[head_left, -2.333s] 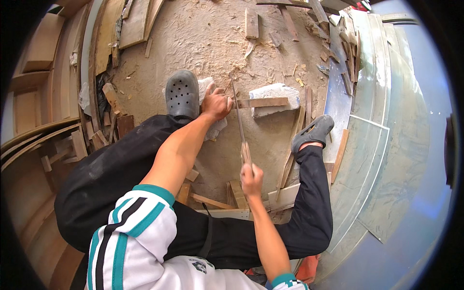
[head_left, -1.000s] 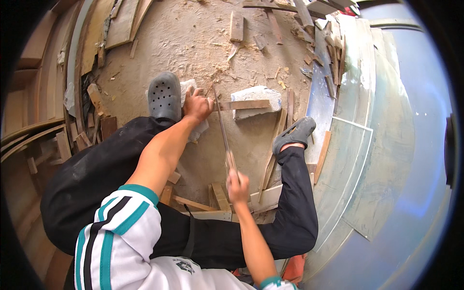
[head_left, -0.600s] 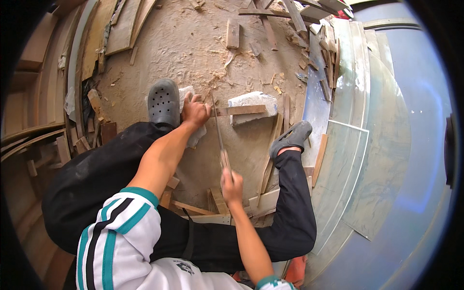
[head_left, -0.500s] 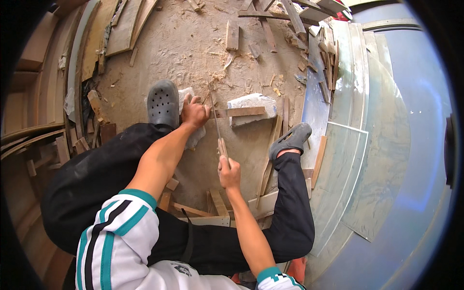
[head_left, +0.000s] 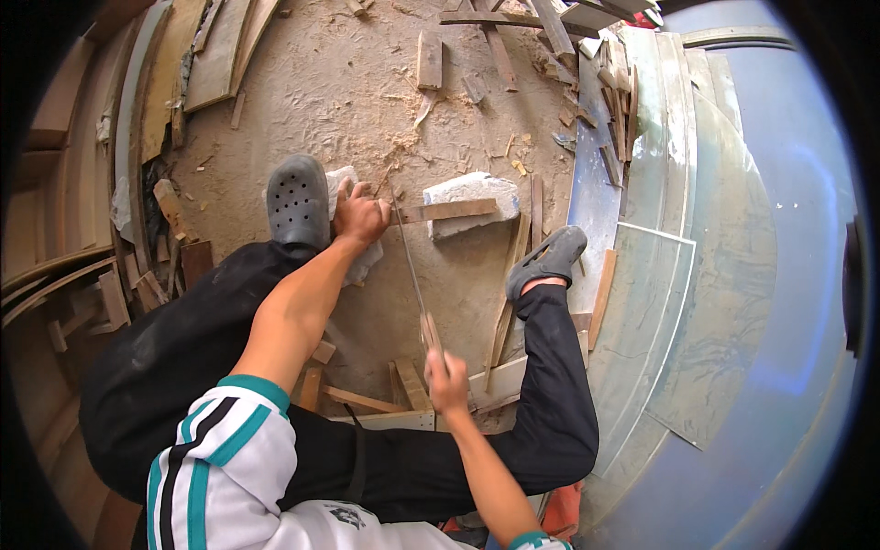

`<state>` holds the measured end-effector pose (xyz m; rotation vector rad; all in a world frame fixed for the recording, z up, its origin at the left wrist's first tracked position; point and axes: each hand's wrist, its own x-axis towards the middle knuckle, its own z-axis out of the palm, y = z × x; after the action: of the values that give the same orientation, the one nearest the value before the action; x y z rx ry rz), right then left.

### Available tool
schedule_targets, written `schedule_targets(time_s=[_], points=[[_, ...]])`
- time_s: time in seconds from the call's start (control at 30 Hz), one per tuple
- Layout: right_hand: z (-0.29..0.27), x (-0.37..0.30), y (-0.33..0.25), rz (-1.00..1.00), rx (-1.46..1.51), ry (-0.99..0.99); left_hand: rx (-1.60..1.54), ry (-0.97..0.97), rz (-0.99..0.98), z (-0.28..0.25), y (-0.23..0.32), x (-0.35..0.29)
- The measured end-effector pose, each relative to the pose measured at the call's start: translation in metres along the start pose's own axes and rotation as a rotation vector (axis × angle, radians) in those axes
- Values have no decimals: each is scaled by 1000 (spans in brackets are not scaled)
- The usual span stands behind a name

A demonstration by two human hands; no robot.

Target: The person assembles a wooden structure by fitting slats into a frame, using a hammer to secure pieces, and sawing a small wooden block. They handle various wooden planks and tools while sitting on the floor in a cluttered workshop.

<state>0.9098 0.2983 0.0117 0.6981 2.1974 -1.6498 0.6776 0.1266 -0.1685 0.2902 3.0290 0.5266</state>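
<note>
My right hand [head_left: 447, 382] is closed round the wooden handle of a handsaw [head_left: 412, 266], whose thin blade stretches away from me. The blade meets a narrow wooden strip [head_left: 447, 210] just right of my left hand [head_left: 360, 213]. That left hand is closed over the strip's left end and presses it down on a pale block [head_left: 365, 266]. The strip's right part lies across a second white block [head_left: 470, 203]. My left foot, in a grey clog [head_left: 298, 197], stands beside the left hand.
Wood scraps [head_left: 429, 60] and sawdust lie on the dirt floor ahead. Boards [head_left: 220, 64] lean at the left. Glass sheets [head_left: 660, 275] lie at the right, near my other grey clog [head_left: 547, 261]. A wooden frame [head_left: 403, 420] sits by my legs.
My right hand has drawn the saw back toward me and slightly right. The left hand still holds the strip. The whole view has shifted slightly.
</note>
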Motion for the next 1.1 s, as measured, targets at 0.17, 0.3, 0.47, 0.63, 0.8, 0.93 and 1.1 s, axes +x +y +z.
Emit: schedule_targets(time_s=[0.17,0.3,0.47,0.63,0.8,0.93,1.1], points=[[21,45,1,25,37,15,19,-14,4,-7,4,0],[32,65,-10,-80,-34,38,33,-11,16,-3,1,2],[0,-19,-4,-52,0,8,25,-20,6,-6,0,2],[34,64,-4,-14,-12,15,20,-32,14,-1,2,-2],[-1,-5,19,-71,-54,-16,47,-13,-1,-4,2,4],[31,46,19,-90,-60,37,41,-27,22,-7,3,-4],[26,42,19,-49,-25,4,29,12,11,-5,0,-1]])
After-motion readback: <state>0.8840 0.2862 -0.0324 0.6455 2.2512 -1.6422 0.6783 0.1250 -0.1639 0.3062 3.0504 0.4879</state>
